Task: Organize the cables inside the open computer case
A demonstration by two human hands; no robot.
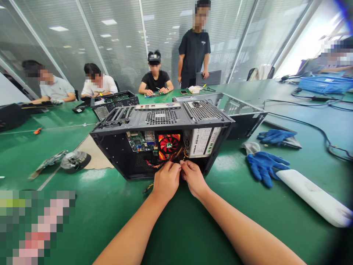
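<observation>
An open black computer case (162,117) lies in front of me on the green table. Inside it show a motherboard (141,141), a red and black fan (169,145) and a power supply (204,142) with a white label. Bundled cables (154,164) run along the lower inside of the case. At the case's near edge, my left hand (167,179) has its fingers closed by these cables. Beside it, nearly touching, my right hand (192,176) is pinched, thumb against finger. What either hand grips is too small or hidden to make out.
Blue work gloves (266,163) and a white elongated object (311,197) lie on the right. Another case frame (242,121) stands behind. A round metallic part (74,161) sits on the left. A blue basket (325,84) and black cables (311,117) occupy the far right. Several people sit or stand opposite.
</observation>
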